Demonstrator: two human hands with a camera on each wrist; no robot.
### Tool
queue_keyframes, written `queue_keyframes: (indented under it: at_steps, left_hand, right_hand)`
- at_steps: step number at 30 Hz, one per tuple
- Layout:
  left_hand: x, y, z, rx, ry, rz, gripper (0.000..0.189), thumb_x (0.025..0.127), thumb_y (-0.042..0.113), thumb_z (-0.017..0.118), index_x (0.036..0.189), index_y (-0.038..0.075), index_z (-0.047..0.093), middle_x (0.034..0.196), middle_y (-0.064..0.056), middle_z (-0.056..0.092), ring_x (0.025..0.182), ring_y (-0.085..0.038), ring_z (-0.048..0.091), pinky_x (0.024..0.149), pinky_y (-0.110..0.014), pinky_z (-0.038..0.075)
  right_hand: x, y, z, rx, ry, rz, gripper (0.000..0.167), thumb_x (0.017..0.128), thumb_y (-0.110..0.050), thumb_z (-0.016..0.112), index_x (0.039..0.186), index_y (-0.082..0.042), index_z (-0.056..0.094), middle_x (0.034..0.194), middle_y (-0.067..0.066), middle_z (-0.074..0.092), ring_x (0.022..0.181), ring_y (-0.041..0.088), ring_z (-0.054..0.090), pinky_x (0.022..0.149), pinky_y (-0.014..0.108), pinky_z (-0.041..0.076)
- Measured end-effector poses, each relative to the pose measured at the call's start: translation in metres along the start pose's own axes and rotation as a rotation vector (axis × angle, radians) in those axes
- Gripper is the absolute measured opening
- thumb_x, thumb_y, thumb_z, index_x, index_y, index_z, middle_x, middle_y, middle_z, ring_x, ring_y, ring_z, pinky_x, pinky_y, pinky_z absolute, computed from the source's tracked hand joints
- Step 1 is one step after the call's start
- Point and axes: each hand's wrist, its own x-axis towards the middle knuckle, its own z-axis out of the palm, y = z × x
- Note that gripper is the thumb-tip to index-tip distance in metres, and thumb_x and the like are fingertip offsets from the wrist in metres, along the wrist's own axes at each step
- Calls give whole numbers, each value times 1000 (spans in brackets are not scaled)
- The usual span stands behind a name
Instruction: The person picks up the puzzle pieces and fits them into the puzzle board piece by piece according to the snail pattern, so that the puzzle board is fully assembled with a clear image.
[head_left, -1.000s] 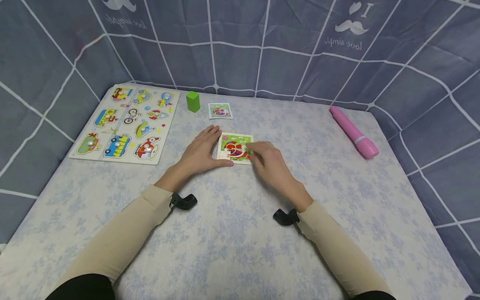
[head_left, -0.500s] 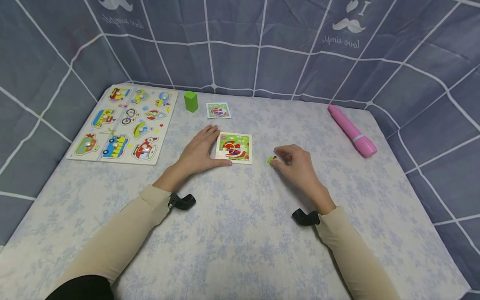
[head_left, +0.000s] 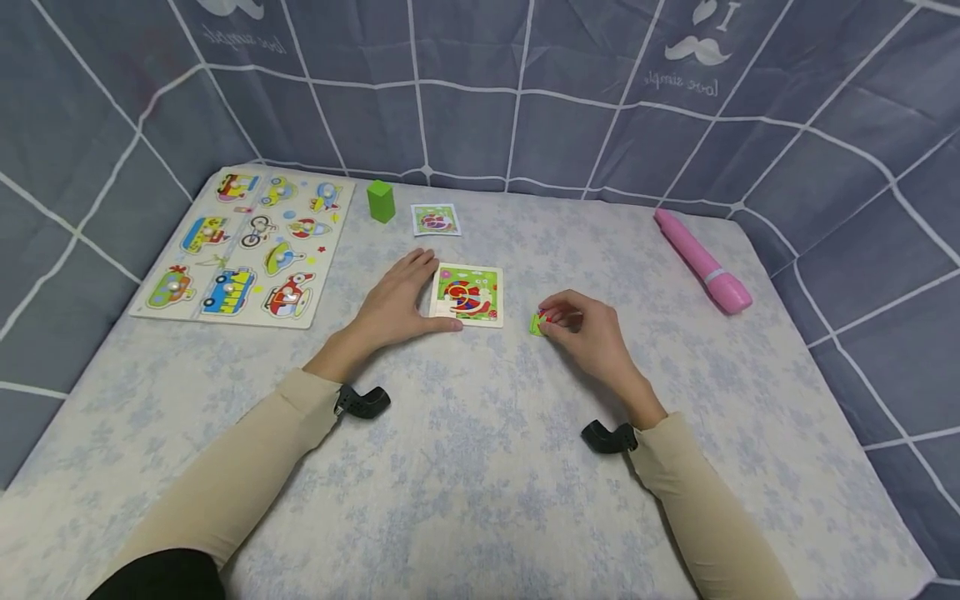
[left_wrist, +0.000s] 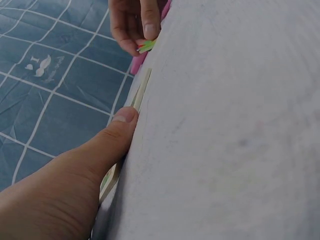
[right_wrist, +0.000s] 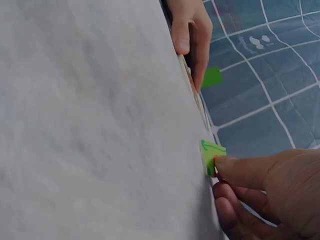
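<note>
A small square wooden puzzle board (head_left: pixel 491 283) with a red and blue snail picture lies on the table. Bare wood shows at its lower left corner. My left hand (head_left: pixel 401 304) rests at its left side, fingers fairly straight along the left edge and thumb against the near edge. To the right of the board, my right hand (head_left: pixel 592 333) pinches a small puzzle piece (head_left: pixel 536 323) between thumb and fingers. That piece is green with some red, its far part hidden by the fingers; in the right wrist view the green puzzle piece (right_wrist: pixel 210 152) stands tilted close over the table.
A larger peg puzzle (head_left: pixel 322 287) with vehicle pictures lies at the left. Behind the snail board are a green block (head_left: pixel 381 202) and a small picture card (head_left: pixel 436 220). A pink flashlight-shaped object (head_left: pixel 701 260) lies at the right. Grey-blue curtains (head_left: pixel 480 100) border the table.
My right hand has moved right, off the snail board, and a green puzzle piece now shows in its fingers, turned to show more green. The left hand has stayed at the board.
</note>
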Motion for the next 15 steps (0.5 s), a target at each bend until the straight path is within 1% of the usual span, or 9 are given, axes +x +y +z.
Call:
queue_keyframes:
  at_steps: [3,6,8,10,15]
  left_hand:
    - [0,0,-1,4,0,0,118,79,63,85,164,1,33,175,-14,24,165,-29,13,134,-49,18]
    - [-1,1,-2,1,-7,-7,118,79,63,85,164,2,32,175,-13,24,165,-29,13,134,-50,18]
    - [0,2,-2,-2,-14,-6,118,79,64,85,165,2,32,175,-13,23,165,-29,12,134,-50,18]
    - [1,3,-2,-1,-16,-6,119,79,64,85,165,2,31,175,-13,23,165,-28,12,134,-50,18]
    - [-1,3,-2,3,-14,-14,119,79,63,85,165,2,31,175,-14,23,165,-29,12,134,-50,18]
  right_hand:
    - [1,8,3,69,-12,-18,23,96,-10,78,118,-8,75,101,10,75,88,18,68,77,23,58]
    - [3,20,2,154,-21,-16,22,97,-11,77,119,-8,75,101,10,74,89,17,66,75,14,53]
    - [2,27,-1,209,-21,-17,23,97,-10,78,119,-6,75,101,13,74,90,19,66,75,13,53]
    - [2,32,-3,233,-21,-25,23,97,-10,78,119,-5,75,102,15,74,91,20,66,77,12,53]
    - [7,31,-4,220,-49,-32,25,97,-12,77,121,-5,75,103,15,75,90,17,67,78,13,54]
